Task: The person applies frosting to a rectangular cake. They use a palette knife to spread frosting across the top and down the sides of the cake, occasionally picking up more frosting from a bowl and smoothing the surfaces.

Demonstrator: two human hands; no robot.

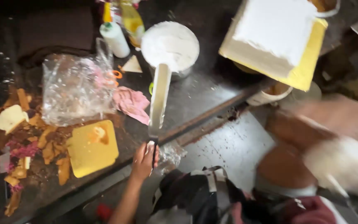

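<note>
My left hand (pixel 143 159) grips the dark handle of a long flat palette knife (pixel 159 99). Its blade reaches up the dark worktop, and the tip rests at a metal bowl of white cream (pixel 170 45). At the top right a square cake coated in white cream (pixel 274 33) sits on a yellow board (pixel 307 72), tilted in view. A brown and white motion blur (pixel 332 141) at the right edge may be my right hand and arm. What it holds cannot be made out.
A crumpled clear plastic bag (pixel 75 89), a pink cloth (pixel 131 103) and a small yellow board (pixel 93 147) lie left of the knife. Cake trimmings (pixel 21 145) litter the far left. A white bottle (pixel 114 39) and a yellow bottle (pixel 131 18) stand behind.
</note>
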